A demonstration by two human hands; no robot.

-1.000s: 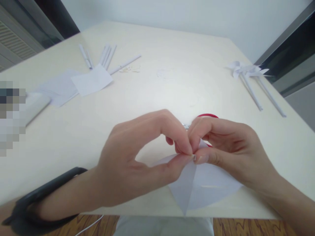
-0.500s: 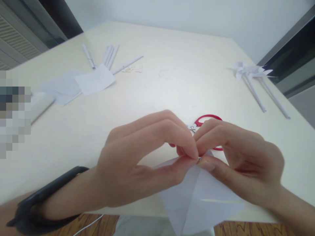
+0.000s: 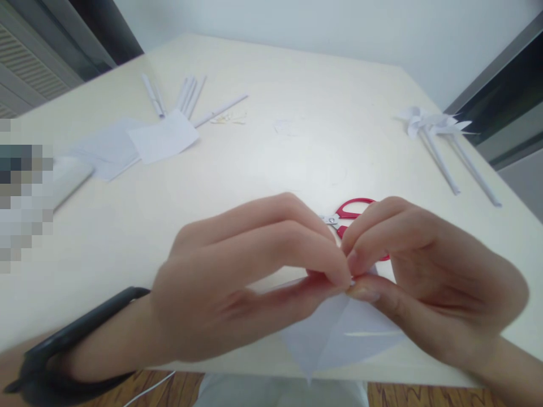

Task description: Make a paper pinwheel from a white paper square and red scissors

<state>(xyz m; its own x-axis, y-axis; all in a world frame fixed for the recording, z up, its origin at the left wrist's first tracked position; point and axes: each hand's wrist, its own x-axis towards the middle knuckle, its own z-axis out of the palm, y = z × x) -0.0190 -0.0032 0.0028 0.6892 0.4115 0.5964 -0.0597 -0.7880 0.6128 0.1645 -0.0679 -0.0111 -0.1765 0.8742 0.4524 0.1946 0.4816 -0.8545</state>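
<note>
A: Head view, the only one. Which step was in hand?

B: Fine finger work on a white paper sheet (image 3: 316, 339). It lay under both hands at the near edge of the table (image 3: 237, 181), creased, one corner pointing toward the wearer. I judged the step to be gathering or pressing folded paper at one small point.

A: State of the hands?

B: Left hand (image 3: 220, 265): thumb and forefinger pinched together on the paper. Right hand (image 3: 441, 271): thumb and fingertips closed on the same spot, touching the left's. What exactly sat in the pinch was mostly hidden.

A: And the next move called for?

B: My judgement: one hand holding the layers firm while the other shifted its grip; loose layers could have sprung apart.

A: Surface?

B: Red-handled scissors (image 3: 344, 215) just beyond the hands, partly covered by the right. Far left, loose sheets (image 3: 163, 138), rolled paper tubes (image 3: 189, 96) and thin scraps (image 3: 229, 118). Far right, two paper pinwheels (image 3: 418, 120) on sticks, lying side by side.

A: Room?

B: Pale wall (image 3: 271, 22) behind, louvred panel (image 3: 29, 62) upper left, wood-patterned floor (image 3: 424, 393) below, white cable (image 3: 150, 389) across it.
</note>
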